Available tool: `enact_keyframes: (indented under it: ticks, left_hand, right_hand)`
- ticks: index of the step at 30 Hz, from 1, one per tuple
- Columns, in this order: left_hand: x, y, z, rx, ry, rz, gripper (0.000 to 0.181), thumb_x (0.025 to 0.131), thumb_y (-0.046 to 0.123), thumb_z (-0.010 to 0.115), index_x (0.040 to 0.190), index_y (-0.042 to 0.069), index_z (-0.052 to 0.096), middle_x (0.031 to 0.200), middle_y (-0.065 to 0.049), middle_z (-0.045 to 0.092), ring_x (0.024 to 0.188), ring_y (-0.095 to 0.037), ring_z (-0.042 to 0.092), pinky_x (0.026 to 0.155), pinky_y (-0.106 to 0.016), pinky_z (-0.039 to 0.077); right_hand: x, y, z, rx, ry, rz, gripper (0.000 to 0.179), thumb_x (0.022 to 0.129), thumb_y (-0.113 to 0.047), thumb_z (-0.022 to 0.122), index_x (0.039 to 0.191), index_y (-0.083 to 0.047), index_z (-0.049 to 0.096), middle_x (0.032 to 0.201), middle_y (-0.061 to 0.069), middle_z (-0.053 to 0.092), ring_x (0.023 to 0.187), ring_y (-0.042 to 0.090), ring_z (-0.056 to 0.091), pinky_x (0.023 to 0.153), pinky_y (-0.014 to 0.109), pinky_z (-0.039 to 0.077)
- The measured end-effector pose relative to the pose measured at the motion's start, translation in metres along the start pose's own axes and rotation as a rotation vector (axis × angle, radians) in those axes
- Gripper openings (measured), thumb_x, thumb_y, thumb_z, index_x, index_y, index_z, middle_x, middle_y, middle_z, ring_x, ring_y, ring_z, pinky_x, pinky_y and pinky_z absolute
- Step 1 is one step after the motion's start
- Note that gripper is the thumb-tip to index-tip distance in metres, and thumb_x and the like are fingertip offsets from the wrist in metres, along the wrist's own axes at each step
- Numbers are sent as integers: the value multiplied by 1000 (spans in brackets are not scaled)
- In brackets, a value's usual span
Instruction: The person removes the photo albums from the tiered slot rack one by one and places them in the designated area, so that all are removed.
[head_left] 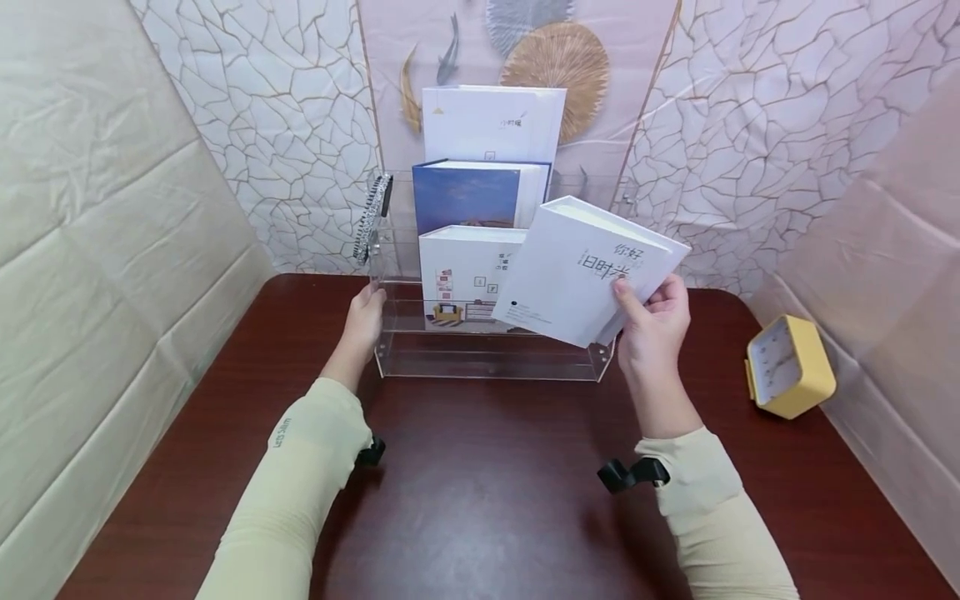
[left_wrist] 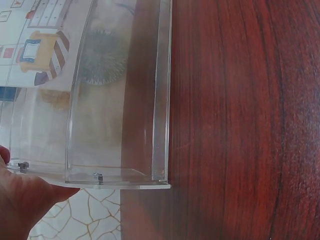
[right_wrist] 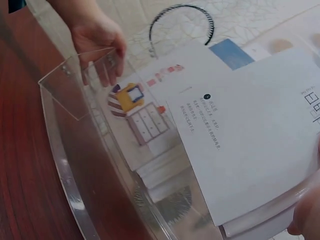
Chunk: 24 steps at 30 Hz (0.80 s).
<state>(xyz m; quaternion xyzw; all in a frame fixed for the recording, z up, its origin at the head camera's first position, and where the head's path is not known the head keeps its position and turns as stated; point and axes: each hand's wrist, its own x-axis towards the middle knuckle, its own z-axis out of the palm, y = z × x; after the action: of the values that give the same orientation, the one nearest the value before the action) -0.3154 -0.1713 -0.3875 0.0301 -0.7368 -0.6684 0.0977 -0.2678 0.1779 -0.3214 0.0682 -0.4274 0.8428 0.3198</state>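
My right hand [head_left: 656, 321] grips a white book [head_left: 570, 275] by its lower right corner, thumb on the cover and fingers behind. The book is tilted and overlaps the front right of a clear acrylic rack [head_left: 495, 377]. At the rack's left side, my left hand [head_left: 365, 317] holds the side panel, its fingers showing through the plastic in the right wrist view. Three books stand in tiers in the rack: a white one with furniture drawings [head_left: 465, 258] in front, a blue-covered one [head_left: 465, 196] behind it, and a tall white one [head_left: 487, 121] at the back.
A silvery coiled ring [head_left: 367, 221] hangs at the rack's upper left side. On the right of the dark wooden table [head_left: 487, 492] stands a yellow clock [head_left: 810, 367]. Patterned cloth walls [head_left: 270, 125] close in the back and both sides.
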Motion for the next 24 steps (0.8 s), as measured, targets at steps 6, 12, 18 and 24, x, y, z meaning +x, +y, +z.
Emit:
enact_keyframes:
  ticks: [6, 12, 18, 24]
  left_hand:
    - [-1, 0, -1, -16, -7, -16, 48, 99, 12, 33, 143, -7, 29, 147, -19, 31, 135, -24, 25, 111, -33, 19]
    - [4, 3, -1, -44, -21, -23, 48, 100, 13, 33, 144, -6, 28, 147, -18, 30, 135, -24, 25, 112, -34, 19]
    - [3, 3, -1, -38, -7, -38, 48, 99, 13, 34, 143, -5, 29, 146, -19, 33, 134, -23, 28, 111, -34, 20]
    - [0, 1, 1, -38, -7, -29, 49, 99, 12, 33, 143, -8, 27, 146, -20, 31, 134, -24, 26, 111, -33, 20]
  right_hand:
    - [0, -14, -13, 86, 96, -1, 38, 71, 16, 72, 103, 4, 55, 104, 23, 62, 94, 31, 62, 75, 33, 53]
    - [5, -29, -24, 155, 168, -13, 42, 70, 12, 74, 105, 5, 52, 112, 24, 59, 103, 35, 59, 78, 36, 52]
    - [6, -37, -37, 204, 251, -23, 43, 71, 13, 73, 107, 5, 50, 114, 24, 59, 103, 34, 59, 78, 36, 52]
    - [2, -44, -57, 262, 338, -2, 46, 76, 10, 68, 114, 2, 44, 122, 21, 57, 104, 34, 59, 77, 37, 53]
